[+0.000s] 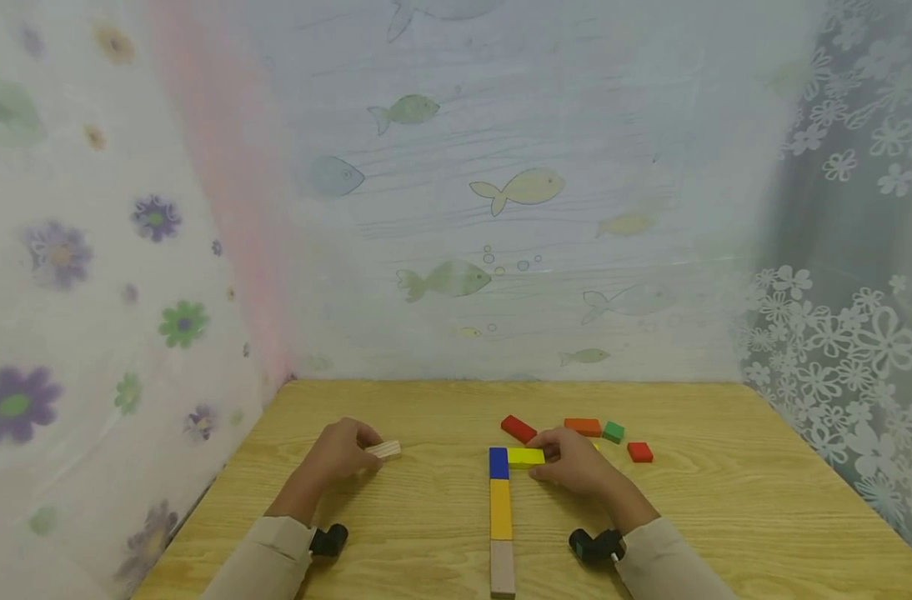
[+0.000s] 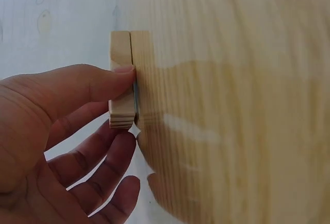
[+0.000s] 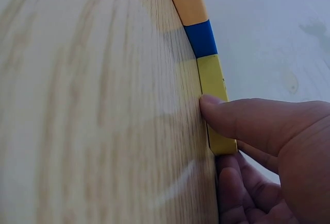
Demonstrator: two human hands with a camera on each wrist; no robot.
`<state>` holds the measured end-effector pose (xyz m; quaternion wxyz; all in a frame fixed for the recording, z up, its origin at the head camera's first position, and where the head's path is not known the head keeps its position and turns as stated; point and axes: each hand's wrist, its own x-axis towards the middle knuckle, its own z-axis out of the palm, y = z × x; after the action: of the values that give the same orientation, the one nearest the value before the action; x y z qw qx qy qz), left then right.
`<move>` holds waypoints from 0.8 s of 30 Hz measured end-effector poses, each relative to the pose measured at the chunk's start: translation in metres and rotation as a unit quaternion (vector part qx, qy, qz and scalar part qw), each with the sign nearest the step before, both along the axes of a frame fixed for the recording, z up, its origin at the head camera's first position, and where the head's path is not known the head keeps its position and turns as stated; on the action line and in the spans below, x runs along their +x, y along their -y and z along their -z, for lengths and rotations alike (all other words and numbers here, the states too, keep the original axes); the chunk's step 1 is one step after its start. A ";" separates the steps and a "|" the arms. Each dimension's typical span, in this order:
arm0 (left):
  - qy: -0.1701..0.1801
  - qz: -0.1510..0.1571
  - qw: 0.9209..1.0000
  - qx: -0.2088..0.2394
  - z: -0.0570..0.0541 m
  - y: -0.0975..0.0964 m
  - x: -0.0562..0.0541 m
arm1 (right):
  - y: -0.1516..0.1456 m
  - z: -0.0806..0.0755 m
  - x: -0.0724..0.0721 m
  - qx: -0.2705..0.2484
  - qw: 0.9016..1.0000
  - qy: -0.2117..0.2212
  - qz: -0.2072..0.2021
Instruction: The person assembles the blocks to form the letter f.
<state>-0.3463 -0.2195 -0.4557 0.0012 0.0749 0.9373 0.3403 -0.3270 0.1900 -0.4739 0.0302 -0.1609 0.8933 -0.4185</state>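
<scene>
Between thumb and fingers, my left hand (image 1: 341,452) pinches a plain wooden block (image 1: 384,450); in the left wrist view this block (image 2: 120,49) is close to the tabletop. My right hand (image 1: 576,464) pinches a yellow block (image 1: 526,457) at its right end. The left end of that yellow block meets a blue block (image 1: 498,463), forming a corner, as the right wrist view also shows. From the blue block (image 3: 201,38), a line runs toward me: an orange-yellow block (image 1: 500,509), then a tan block (image 1: 503,567).
Behind and right of my right hand lie a red block (image 1: 518,429), an orange block (image 1: 582,427), a green block (image 1: 613,432) and a short red piece (image 1: 639,452). A yellow bit shows past that hand. Patterned curtains (image 1: 531,250) border the wooden table (image 1: 411,542).
</scene>
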 end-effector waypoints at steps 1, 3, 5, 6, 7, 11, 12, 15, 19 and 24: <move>0.000 0.001 1.000 -0.001 0.001 0.000 0.000 | 0.000 0.000 0.001 0.000 1.000 0.000 0.000; 0.001 0.003 1.000 -0.002 0.001 -0.001 -0.001 | 0.000 0.000 0.002 0.000 1.000 0.000 0.002; 0.000 0.004 1.000 -0.005 0.001 -0.004 -0.002 | 0.000 -0.001 0.002 0.002 1.000 0.001 0.002; -0.001 0.006 1.000 -0.005 0.001 -0.005 -0.002 | 0.000 -0.001 0.003 0.002 1.000 0.001 0.001; -0.001 0.009 1.000 -0.005 0.001 -0.007 -0.002 | 0.000 -0.001 0.002 0.002 1.000 0.002 0.001; -0.004 0.017 1.000 0.002 -0.001 -0.014 -0.002 | 0.001 -0.001 0.001 0.002 1.000 0.003 0.000; -0.005 0.020 1.000 0.006 -0.001 -0.015 -0.002 | 0.001 -0.001 0.001 0.002 1.000 0.003 0.000; -0.004 0.026 1.000 0.017 -0.001 -0.021 -0.003 | 0.001 -0.001 0.001 0.003 1.000 0.001 0.002; 0.003 0.033 0.999 0.034 -0.001 -0.028 -0.004 | 0.000 0.000 0.000 0.006 1.000 -0.001 0.006; 0.006 0.043 0.998 0.049 -0.001 -0.042 -0.007 | 0.000 0.000 0.001 0.007 1.000 -0.002 0.006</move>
<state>-0.3531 -0.1775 -0.4542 0.0182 0.1129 0.9156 0.3855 -0.3261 0.1899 -0.4742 0.0269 -0.1560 0.8972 -0.4123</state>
